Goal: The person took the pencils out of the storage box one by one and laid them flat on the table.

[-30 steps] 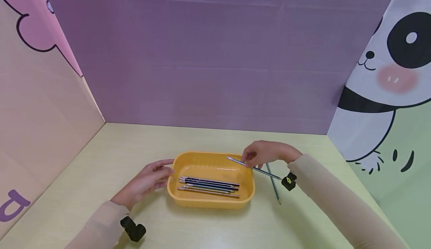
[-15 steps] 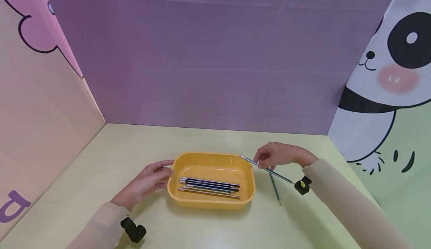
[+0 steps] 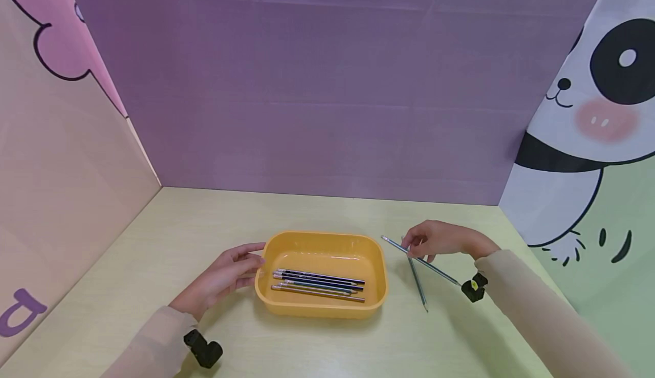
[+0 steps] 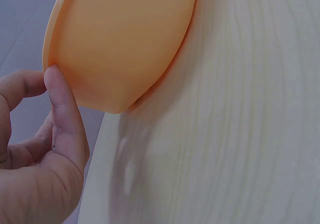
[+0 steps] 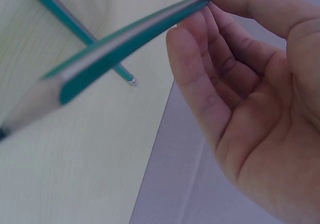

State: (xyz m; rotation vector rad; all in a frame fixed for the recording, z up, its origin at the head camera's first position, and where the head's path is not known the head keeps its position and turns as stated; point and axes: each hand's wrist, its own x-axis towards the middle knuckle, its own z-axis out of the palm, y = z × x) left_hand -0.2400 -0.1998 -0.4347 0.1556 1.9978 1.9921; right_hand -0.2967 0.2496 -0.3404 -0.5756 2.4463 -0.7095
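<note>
A yellow plastic tray stands on the table with several pencils lying side by side in it. At its left end, my left hand pinches the rim; the left wrist view has the thumb and a bent finger at the tray wall. My right hand, right of the tray, pinches a green-and-silver pencil between thumb and fingertips. Its sharpened tip points toward the wrist. Below it, a second green pencil lies on the table, crossed by the held one in view.
The pale wood table ends at a purple back panel. A side panel rises at the left, and one with a panda print at the right. Small black cameras sit on both wrists.
My right hand has moved right, away from above the tray's right rim, carrying the pencil with it. The left hand and tray have stayed in place.
</note>
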